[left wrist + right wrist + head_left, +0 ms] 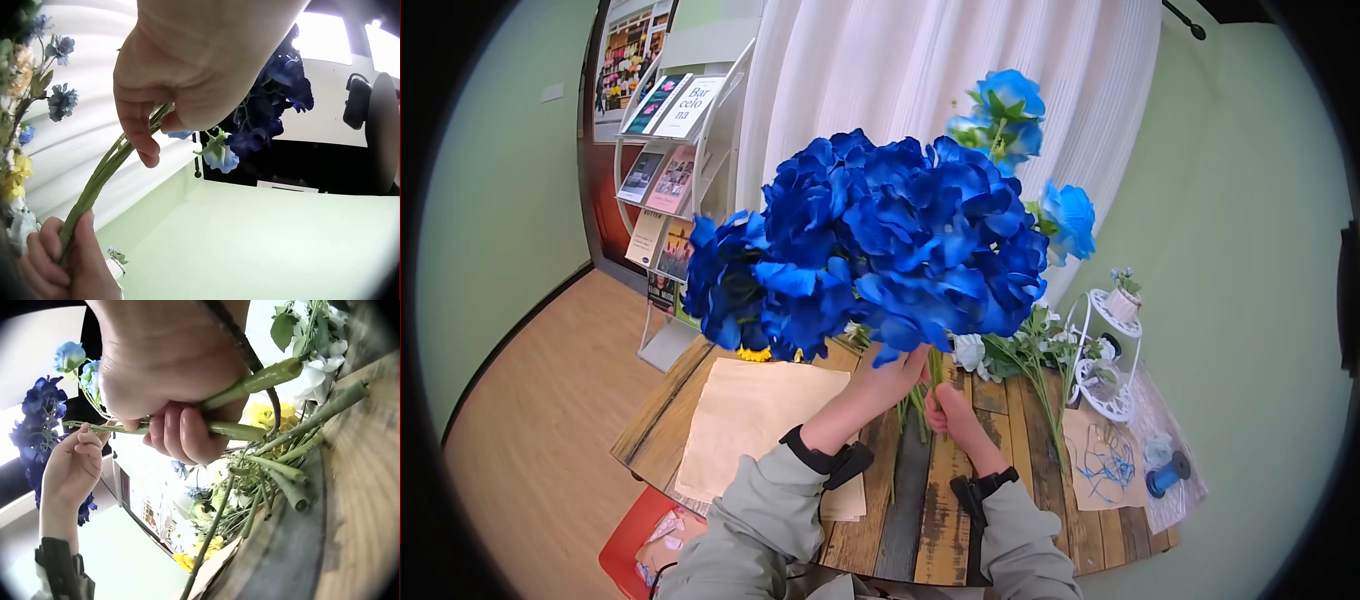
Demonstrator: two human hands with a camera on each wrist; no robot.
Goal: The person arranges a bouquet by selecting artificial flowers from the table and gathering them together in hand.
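Blue hydrangea heads (880,240) | left hand (893,378) pinching, right hand (956,415) gripping stems (95,182) | risk: top-heavy tilt if either slackens

the head view is bright — edges bowed, dark.

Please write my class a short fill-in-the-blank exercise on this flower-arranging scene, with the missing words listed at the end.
1. The big blossoms above the hands are deep ____ in colour.
2. Of the left hand and the right hand, the ____ one holds the stems nearer those blossoms.
3. The white booklet left of the curtain bears the city name ____.
4. In the head view, the container at lower left, beside the table, is ____ in colour.

Missing words: blue; left; Barcelona; red.
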